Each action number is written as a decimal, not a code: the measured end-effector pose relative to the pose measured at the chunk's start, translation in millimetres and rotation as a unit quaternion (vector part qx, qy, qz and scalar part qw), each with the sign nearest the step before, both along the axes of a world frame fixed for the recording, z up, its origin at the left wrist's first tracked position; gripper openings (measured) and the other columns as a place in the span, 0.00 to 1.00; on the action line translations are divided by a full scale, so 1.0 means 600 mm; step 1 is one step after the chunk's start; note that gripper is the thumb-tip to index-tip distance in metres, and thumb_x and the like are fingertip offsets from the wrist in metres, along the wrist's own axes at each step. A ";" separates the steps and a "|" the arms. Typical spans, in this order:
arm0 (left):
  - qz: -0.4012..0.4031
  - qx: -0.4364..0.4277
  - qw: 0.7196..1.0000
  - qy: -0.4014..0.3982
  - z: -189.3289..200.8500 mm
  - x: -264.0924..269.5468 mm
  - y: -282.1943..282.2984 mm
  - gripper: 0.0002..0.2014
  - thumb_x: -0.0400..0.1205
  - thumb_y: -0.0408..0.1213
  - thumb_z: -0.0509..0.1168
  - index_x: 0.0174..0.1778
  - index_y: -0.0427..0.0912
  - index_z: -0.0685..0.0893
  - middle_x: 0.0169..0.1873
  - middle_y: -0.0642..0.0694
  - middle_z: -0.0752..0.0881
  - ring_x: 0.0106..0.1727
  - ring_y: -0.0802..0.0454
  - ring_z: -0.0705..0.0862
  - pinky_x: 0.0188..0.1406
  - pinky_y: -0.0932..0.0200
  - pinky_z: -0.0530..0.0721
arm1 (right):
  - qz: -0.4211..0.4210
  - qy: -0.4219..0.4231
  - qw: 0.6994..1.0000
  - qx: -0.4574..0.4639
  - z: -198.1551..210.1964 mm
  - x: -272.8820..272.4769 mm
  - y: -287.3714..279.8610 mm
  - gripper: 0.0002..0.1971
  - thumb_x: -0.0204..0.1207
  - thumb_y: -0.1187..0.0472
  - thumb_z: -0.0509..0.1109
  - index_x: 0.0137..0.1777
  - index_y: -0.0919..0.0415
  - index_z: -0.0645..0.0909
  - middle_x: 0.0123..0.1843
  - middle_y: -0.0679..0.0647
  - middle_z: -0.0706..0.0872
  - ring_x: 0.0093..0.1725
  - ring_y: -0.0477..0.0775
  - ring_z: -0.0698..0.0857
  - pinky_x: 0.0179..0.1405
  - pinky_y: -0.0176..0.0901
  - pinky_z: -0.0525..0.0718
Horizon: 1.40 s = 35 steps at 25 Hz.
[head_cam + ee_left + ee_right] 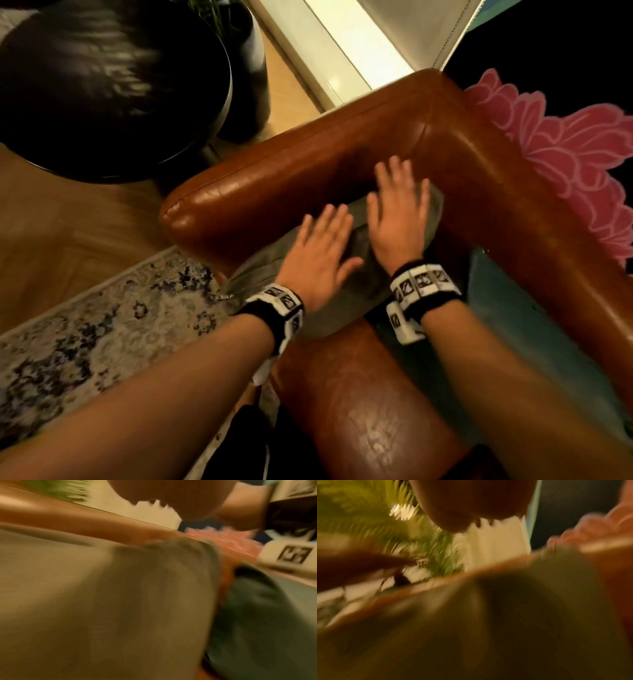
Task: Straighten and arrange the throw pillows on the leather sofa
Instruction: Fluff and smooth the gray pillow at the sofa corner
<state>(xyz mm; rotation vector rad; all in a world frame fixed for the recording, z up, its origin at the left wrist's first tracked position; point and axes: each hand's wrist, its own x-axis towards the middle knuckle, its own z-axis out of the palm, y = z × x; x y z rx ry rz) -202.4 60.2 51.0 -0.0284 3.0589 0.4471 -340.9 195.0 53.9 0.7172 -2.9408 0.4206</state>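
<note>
A grey-green throw pillow (356,284) leans in the corner of the brown leather sofa (308,161), against its armrest. My left hand (322,253) lies flat on the pillow's front with straight, spread fingers. My right hand (397,212) lies flat on the pillow's upper part, fingers spread toward the sofa corner. In the blurred left wrist view the pillow (102,601) fills the frame below the armrest (51,517). A teal pillow (507,342) lies to the right under my right forearm, and shows dark green (257,622) in the left wrist view. The right wrist view is heavily blurred; the pillow (488,628) fills its lower half.
A round black side table (102,89) stands left of the armrest, with a plant pot (250,51) behind it. A patterned rug (85,342) covers the wooden floor at the left. A pink flower-shaped piece (575,154) sits behind the sofa back. The seat cushion (359,411) lies below.
</note>
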 end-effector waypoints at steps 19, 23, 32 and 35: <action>0.071 -0.015 0.978 -0.197 -0.040 -0.036 -0.027 0.65 0.58 0.88 0.49 0.83 0.58 0.27 0.86 0.35 0.37 0.86 0.30 0.38 0.79 0.22 0.42 | -0.364 -0.234 0.781 -0.450 -0.054 0.021 0.104 0.30 0.87 0.42 0.52 0.84 0.55 0.61 0.85 0.51 0.65 0.83 0.50 0.64 0.81 0.40 0.60; 0.035 -0.037 0.979 -0.195 -0.034 -0.051 -0.038 0.65 0.57 0.88 0.49 0.82 0.60 0.27 0.86 0.36 0.38 0.86 0.33 0.39 0.79 0.22 0.44 | -0.430 -0.294 0.754 -0.401 -0.128 0.161 0.006 0.31 0.88 0.47 0.50 0.87 0.56 0.47 0.89 0.56 0.50 0.87 0.59 0.51 0.83 0.49 0.49; 0.037 0.088 0.977 -0.192 -0.021 -0.130 -0.056 0.62 0.62 0.82 0.61 0.86 0.56 0.41 0.86 0.37 0.54 0.84 0.33 0.59 0.80 0.33 0.64 | -0.379 -0.321 0.789 -0.361 -0.154 0.149 -0.055 0.31 0.89 0.47 0.47 0.87 0.53 0.39 0.89 0.54 0.42 0.88 0.57 0.43 0.85 0.59 0.43; 0.033 0.102 0.972 -0.210 -0.035 -0.143 -0.051 0.61 0.65 0.81 0.59 0.86 0.51 0.41 0.85 0.36 0.53 0.83 0.32 0.59 0.79 0.32 0.64 | -0.390 -0.273 0.732 -0.488 -0.140 0.159 0.017 0.28 0.90 0.50 0.48 0.87 0.56 0.51 0.88 0.52 0.53 0.87 0.49 0.52 0.82 0.36 0.49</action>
